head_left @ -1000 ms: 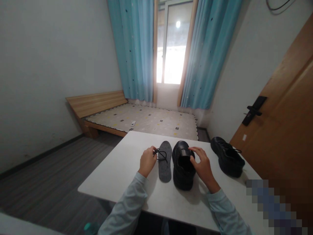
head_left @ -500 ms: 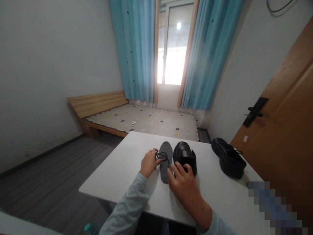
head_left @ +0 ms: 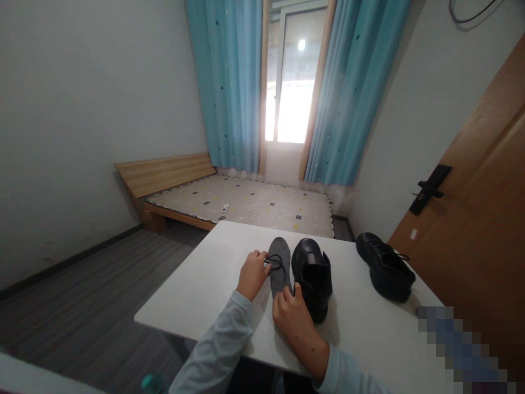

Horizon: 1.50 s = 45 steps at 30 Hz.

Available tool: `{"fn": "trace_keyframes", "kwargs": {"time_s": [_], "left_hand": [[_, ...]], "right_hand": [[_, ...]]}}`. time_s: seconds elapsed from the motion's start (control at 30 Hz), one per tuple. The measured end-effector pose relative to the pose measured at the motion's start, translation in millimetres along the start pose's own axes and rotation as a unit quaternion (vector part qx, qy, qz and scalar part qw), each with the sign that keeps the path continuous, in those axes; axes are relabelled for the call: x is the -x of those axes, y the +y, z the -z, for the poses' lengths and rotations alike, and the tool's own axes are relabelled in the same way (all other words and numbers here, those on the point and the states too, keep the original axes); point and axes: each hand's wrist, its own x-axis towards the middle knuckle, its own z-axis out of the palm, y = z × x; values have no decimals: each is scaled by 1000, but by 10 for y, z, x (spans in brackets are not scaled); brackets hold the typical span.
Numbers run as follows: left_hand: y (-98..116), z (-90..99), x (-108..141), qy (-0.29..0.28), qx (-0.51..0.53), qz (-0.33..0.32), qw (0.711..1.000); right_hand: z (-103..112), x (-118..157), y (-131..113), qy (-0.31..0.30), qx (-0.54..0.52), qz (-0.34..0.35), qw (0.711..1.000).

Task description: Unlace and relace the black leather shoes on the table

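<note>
A grey insole [head_left: 280, 249] lies lengthwise on the white table [head_left: 205, 268], with a black shoelace [head_left: 276, 261] looped over its middle. My left hand [head_left: 253, 272] is closed on the lace at the insole's left side. Over the near end of the insole is my right hand [head_left: 292, 313], its fingers bent and touching or very close to it; whether they grip it is unclear. Just right of the insole stands a black shoe [head_left: 310, 273], its opening facing up and towards me and its lace opening bare.
A second black shoe [head_left: 385, 268], with a lace, rests near the table's right edge. Beyond the table is a bed [head_left: 246, 200] with a small white object [head_left: 225, 208] on it. A wooden door [head_left: 471, 180] stands at the right, and a green cap [head_left: 150, 383] shows below left.
My right hand has moved left and nearer to me, from the black shoe's opening to the near end of the insole. My left hand stays almost where it was, with the lace.
</note>
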Motion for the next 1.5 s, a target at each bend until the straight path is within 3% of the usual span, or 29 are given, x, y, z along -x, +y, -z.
{"fn": "trace_keyframes", "kwargs": {"time_s": [0.23, 0.53, 0.77, 0.87, 0.97, 1.1, 1.2, 1.33, 1.5], "left_hand": [[-63, -85, 20, -63, -39, 6, 997], [-73, -124, 3, -59, -57, -11, 997], [-39, -107, 12, -39, -66, -10, 997], [29, -30, -14, 16, 28, -15, 999], [99, -12, -57, -2, 202, -6, 979], [152, -156, -94, -104, 427, 63, 896], [158, -284, -94, -134, 511, 92, 844], [136, -307, -97, -120, 527, 98, 836], [75, -224, -155, -31, 493, 59, 868]], "right_hand": [[150, -34, 94, 31, -11, -37, 999], [422, -73, 409, 184, -28, -24, 982], [705, 83, 710, 241, -44, -79, 966], [767, 262, 734, 250, -67, -78, 963], [742, 479, 687, 238, -83, -69, 965], [673, 729, 582, 212, -99, -63, 970], [658, 849, 508, 188, -110, -36, 975], [590, 931, 450, 176, -111, -21, 978], [442, 856, 464, 175, -130, -26, 976]]}}
